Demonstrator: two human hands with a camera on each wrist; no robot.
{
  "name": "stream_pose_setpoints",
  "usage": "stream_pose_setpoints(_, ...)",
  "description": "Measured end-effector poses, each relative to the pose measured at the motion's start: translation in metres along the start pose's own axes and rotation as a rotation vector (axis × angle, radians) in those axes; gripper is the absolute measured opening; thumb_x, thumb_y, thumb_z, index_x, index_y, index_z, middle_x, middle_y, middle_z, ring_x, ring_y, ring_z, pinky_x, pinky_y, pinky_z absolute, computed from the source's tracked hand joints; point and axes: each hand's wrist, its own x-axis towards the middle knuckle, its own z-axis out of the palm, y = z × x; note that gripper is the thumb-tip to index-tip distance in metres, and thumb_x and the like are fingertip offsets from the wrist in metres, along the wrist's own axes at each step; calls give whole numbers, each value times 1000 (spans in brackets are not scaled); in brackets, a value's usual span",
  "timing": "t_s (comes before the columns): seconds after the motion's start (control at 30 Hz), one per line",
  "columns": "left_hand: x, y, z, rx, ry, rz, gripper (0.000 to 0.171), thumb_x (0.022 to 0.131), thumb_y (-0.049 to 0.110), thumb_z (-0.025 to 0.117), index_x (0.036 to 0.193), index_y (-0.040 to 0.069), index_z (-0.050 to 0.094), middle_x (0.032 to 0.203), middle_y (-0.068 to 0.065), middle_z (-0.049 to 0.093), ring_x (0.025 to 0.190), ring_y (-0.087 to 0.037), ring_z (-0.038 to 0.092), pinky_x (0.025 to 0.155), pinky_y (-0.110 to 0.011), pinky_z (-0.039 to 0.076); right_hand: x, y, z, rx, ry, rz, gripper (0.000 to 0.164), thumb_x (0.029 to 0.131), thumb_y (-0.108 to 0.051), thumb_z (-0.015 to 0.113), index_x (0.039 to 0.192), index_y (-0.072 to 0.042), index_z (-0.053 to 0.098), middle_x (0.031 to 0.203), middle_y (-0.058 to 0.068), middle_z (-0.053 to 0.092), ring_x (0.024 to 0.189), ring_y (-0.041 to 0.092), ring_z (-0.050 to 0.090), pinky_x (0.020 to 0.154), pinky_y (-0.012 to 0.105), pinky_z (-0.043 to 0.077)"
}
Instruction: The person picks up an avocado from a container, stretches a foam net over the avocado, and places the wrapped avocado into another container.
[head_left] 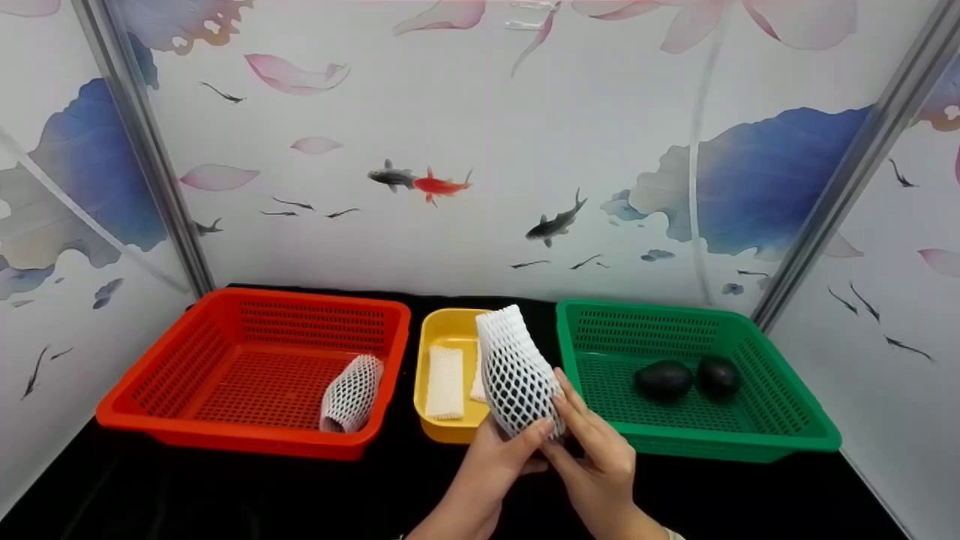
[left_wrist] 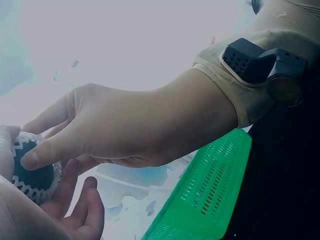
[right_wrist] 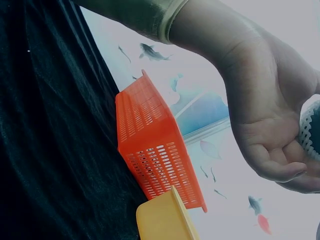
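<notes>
Both hands hold a white foam net sleeve (head_left: pixel 517 367) in front of the yellow bin, tilted with its narrow end up. A dark oval fruit (left_wrist: pixel 42 175), like an avocado, shows in the sleeve's lower opening. My left hand (head_left: pixel 491 461) grips the lower left side, its thumb across the net. From the right, my right hand (head_left: pixel 600 454) has fingers along the net. In the left wrist view, the right thumb (left_wrist: pixel 32 159) presses on the bare end of the fruit. The right wrist view shows the left hand (right_wrist: pixel 270 130) curled by the netted end.
A red basket (head_left: pixel 255 442) at left holds one netted fruit (head_left: pixel 352 394). Flat foam nets (head_left: pixel 445 382) lie in the yellow bin (head_left: pixel 442 431). In the green basket (head_left: pixel 720 446) at right are two dark oval fruits (head_left: pixel 664 380). Printed panels stand behind the black-covered table.
</notes>
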Motion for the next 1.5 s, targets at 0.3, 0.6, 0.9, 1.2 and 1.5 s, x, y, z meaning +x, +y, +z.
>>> stream_pose_setpoints(0.3, -3, 9, -7, -45, -51, -26, 74, 88, 27, 71, 144, 0, 31, 125, -13, 55, 97, -21, 61, 81, -39, 52, -1, 1, -1, 60, -17, 4, 38, 88, -1, 69, 115, 23, 56, 127, 39, 50, 125, 34, 51, 100, 35, 42)
stream_pose_setpoints(0.6, -4, 19, -17, -89, -3, 46, 94, 85, 49, 69, 151, 7, 17, 136, -17, 43, 111, -27, 55, 89, -45, 49, 1, 1, -8, 209, -119, 59, 40, 87, 7, 67, 120, 23, 52, 134, 37, 45, 130, 34, 46, 103, 35, 40)
stream_pose_setpoints(0.9, 0, 18, -17, -206, 110, 70, 86, 91, 48, 62, 153, 11, 16, 143, -16, 38, 124, -27, 44, 107, -49, 31, 2, 2, -10, 251, -217, 71, 42, 85, 9, 67, 123, 20, 53, 136, 36, 44, 131, 35, 45, 103, 35, 40)
stream_pose_setpoints(1.2, 0, 16, -13, -247, 159, 86, 81, 93, 44, 59, 153, 12, 16, 144, -16, 38, 125, -26, 42, 106, -46, 31, 0, 1, -9, 251, -231, 76, 42, 87, 10, 64, 126, 20, 51, 137, 37, 43, 132, 36, 43, 105, 35, 38)
stream_pose_setpoints(1.5, -1, 8, -5, -276, 167, 131, 83, 91, 39, 61, 154, 12, 15, 142, -16, 39, 121, -26, 46, 103, -43, 36, -5, -1, -5, 236, -147, 93, 37, 87, 12, 63, 122, 20, 54, 135, 35, 46, 131, 33, 45, 103, 33, 40)
